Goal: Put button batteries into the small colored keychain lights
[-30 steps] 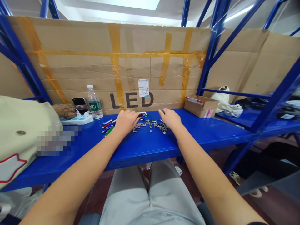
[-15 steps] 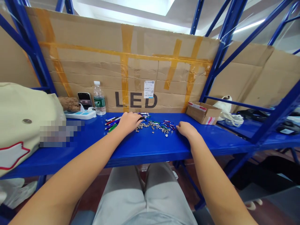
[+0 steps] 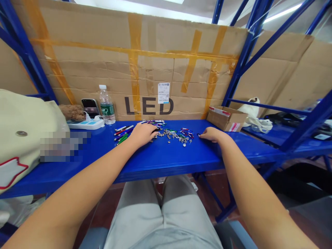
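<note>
My left hand [image 3: 144, 134] rests low over the blue table, fingers curled, with a small black object [image 3: 156, 130] showing at its fingertips. Left of it lie several coloured pens [image 3: 123, 132] in a loose group, black, red, blue and green. Small silver round pieces [image 3: 169, 135] are scattered right of that hand. Beyond them are red and blue carabiner clips [image 3: 186, 132], with some green ones nearer the middle. My right hand [image 3: 212, 134] is at the right of the clips, thumb and finger pinched on a small dark piece [image 3: 199, 135] whose kind I cannot make out.
A cardboard box [image 3: 226, 118] stands at the right rear. Left rear are a water bottle [image 3: 107, 105], a phone [image 3: 90, 108] and a power strip [image 3: 86, 123]. A cream bag [image 3: 28, 121] sits at left. Tall cardboard [image 3: 109, 76] closes the back; blue posts [image 3: 241, 62] frame the table [image 3: 166, 162].
My right hand has shifted slightly right, away from the clips, and a small dark piece now shows at its fingertips. My left hand stays in about the same place. The view has tilted slightly.
</note>
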A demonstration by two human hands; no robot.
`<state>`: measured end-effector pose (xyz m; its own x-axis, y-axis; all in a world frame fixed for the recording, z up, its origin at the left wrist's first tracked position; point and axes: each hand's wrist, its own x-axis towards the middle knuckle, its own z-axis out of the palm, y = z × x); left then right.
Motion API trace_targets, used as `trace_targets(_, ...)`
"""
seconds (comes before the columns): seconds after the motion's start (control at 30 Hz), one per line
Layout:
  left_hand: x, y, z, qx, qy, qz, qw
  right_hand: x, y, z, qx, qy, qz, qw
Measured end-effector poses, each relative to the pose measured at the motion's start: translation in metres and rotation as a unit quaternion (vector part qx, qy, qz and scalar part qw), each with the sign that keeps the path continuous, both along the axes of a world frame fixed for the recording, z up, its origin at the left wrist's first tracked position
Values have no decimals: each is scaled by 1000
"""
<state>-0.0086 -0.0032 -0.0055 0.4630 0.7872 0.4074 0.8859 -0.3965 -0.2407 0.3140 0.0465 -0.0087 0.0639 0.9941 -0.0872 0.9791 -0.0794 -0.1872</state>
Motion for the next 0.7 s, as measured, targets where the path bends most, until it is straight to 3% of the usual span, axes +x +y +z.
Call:
trace_targets(0.3,2,1,-1,-38,-40,-34,998,-1,18,15,-80,38,12,996)
trace_targets(0.37,3,4,-4,-39,-76,-46,995,-8,14,20,-23,15,30,999)
trace_targets(0.43,7,7,-4,-39,-137,-52,988,-23,6,27,95,36,55,993)
trace_targets(0.47,10,7,-3,-36,-178,-42,983,-34,2,31,137,71,89,984)
trace_targets(0.53,15,6,0,-26,-263,-6,965,-61,-7,37,143,127,191,963)
trace_targets(0.6,16,5,4,-20,-319,23,947,-92,-13,41,84,183,325,924)
trace_targets(0.7,10,7,6,-44,-314,1,948,-131,-14,39,30,198,428,882)
